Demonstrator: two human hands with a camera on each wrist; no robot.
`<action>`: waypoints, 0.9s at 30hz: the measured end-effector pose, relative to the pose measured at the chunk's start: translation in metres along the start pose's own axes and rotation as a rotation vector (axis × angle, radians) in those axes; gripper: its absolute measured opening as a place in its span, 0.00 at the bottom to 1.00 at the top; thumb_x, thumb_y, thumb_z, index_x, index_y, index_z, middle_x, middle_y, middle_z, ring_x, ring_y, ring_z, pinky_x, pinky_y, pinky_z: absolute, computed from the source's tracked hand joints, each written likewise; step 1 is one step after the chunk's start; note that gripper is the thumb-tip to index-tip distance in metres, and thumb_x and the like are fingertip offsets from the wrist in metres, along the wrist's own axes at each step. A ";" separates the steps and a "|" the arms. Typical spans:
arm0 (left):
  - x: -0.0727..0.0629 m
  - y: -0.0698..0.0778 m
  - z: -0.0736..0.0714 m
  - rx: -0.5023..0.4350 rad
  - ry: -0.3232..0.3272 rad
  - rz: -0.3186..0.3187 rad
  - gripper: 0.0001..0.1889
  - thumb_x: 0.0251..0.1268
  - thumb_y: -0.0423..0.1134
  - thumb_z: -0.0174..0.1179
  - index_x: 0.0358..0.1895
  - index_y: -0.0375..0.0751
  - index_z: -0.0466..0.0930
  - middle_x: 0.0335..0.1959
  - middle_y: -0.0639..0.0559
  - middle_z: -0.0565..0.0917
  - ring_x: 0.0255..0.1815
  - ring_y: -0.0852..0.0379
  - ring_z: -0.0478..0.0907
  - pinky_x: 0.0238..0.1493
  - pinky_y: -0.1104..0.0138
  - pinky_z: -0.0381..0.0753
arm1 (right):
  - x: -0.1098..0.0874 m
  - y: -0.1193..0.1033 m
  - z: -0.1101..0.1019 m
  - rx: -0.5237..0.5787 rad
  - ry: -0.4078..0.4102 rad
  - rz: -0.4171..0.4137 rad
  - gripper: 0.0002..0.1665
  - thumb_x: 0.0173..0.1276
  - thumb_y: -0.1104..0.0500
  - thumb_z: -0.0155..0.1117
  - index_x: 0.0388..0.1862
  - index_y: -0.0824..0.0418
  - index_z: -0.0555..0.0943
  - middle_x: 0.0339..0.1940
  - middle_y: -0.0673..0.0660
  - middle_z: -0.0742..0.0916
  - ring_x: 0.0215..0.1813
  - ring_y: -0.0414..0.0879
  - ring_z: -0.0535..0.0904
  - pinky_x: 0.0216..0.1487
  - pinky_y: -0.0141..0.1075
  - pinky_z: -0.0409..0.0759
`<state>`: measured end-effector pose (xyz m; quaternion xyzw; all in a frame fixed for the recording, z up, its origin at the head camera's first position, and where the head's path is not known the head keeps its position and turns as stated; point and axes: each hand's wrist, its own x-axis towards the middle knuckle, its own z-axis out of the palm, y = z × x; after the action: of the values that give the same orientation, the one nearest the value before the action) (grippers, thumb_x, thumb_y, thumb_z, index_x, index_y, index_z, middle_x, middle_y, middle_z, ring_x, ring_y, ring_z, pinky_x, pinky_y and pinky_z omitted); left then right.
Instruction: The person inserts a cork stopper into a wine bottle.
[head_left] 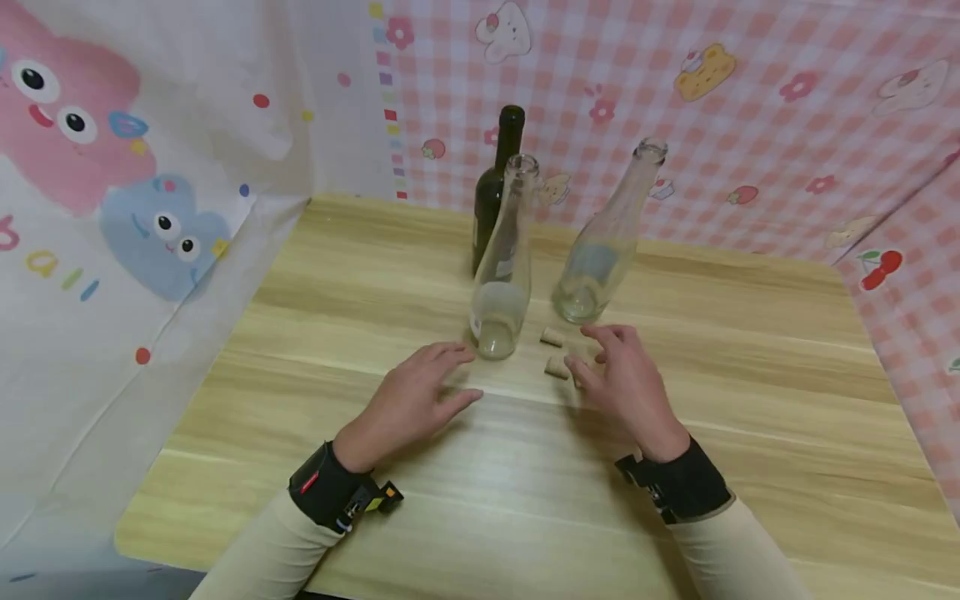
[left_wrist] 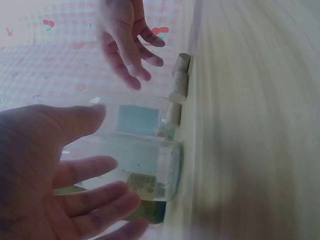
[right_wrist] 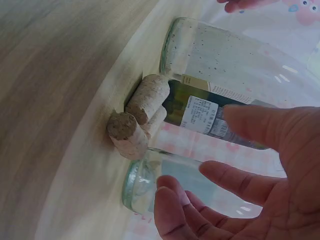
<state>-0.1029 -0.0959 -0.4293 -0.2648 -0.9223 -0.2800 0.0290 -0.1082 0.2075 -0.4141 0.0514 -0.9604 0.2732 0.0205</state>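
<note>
My left hand (head_left: 411,398) holds nothing; its fingers reach toward the base of the nearer clear glass bottle (head_left: 498,308), thumb spread apart. Over the corks hovers my right hand (head_left: 626,379), fingers loosely bent and nothing in its grasp. Three corks lie on the table: one cork (head_left: 552,337) farther back, another cork (head_left: 557,367) in front of it, and a third cork (right_wrist: 127,134) mostly hidden by the right hand in the head view. A second clear bottle (head_left: 592,267) with a bluish label stands just beyond the right fingertips.
Behind the nearer clear bottle stands a dark green bottle (head_left: 487,208), partly covered by it. The wood-grain table (head_left: 480,517) meets a pink checked cloth (head_left: 720,158) at the back and a white printed cloth (head_left: 82,350) at the left.
</note>
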 end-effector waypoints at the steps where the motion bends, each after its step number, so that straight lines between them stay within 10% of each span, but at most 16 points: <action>1: 0.000 0.000 0.001 -0.026 0.017 -0.001 0.27 0.70 0.52 0.69 0.65 0.41 0.81 0.66 0.44 0.83 0.69 0.45 0.79 0.68 0.50 0.81 | 0.001 0.001 0.001 -0.001 -0.015 0.013 0.31 0.75 0.49 0.68 0.70 0.63 0.78 0.65 0.71 0.78 0.50 0.60 0.85 0.47 0.53 0.82; 16: 0.005 -0.001 0.009 -0.175 0.058 -0.029 0.20 0.70 0.48 0.69 0.58 0.41 0.85 0.59 0.47 0.87 0.61 0.49 0.84 0.57 0.56 0.87 | 0.016 0.014 0.009 -0.038 -0.125 0.011 0.08 0.73 0.60 0.67 0.45 0.64 0.85 0.41 0.61 0.88 0.45 0.55 0.83 0.47 0.49 0.80; 27: 0.005 -0.001 0.011 -0.207 0.044 -0.044 0.20 0.70 0.46 0.70 0.58 0.40 0.84 0.59 0.46 0.87 0.59 0.49 0.84 0.56 0.55 0.87 | 0.017 0.016 0.013 -0.017 -0.153 0.057 0.05 0.73 0.62 0.64 0.44 0.63 0.83 0.40 0.61 0.88 0.44 0.54 0.84 0.48 0.49 0.81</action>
<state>-0.1065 -0.0880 -0.4382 -0.2398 -0.8931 -0.3803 0.0157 -0.1271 0.2131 -0.4323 0.0446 -0.9625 0.2608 -0.0604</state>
